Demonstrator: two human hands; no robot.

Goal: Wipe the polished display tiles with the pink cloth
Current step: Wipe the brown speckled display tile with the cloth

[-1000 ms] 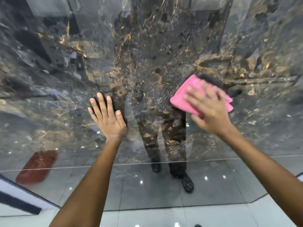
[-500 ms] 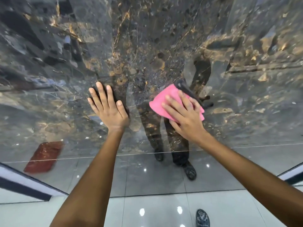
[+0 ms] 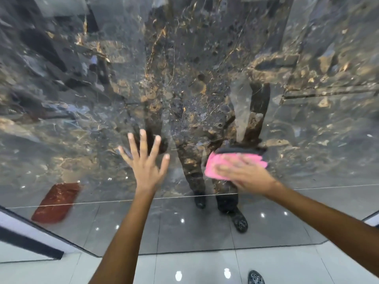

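Observation:
A large polished dark marble tile [image 3: 184,68] with gold and grey veining stands upright in front of me and fills most of the view. My right hand [image 3: 246,175] presses the pink cloth [image 3: 215,167] flat against its lower middle, fingers spread over the cloth and blurred. My left hand [image 3: 144,160] is to the left of the cloth with its fingers spread wide and straight, at the tile face, holding nothing.
The tile's bottom edge [image 3: 184,252] meets a glossy white floor [image 3: 61,271]. A shoe [image 3: 255,277] shows at the bottom right. A dark-trimmed white panel [image 3: 24,238] stands at the lower left. A red patch [image 3: 56,201] is mirrored in the tile at lower left.
My right hand has slid the pink cloth lower and turned it level across the tile. My left hand has spread its fingers wider. The view has tilted down.

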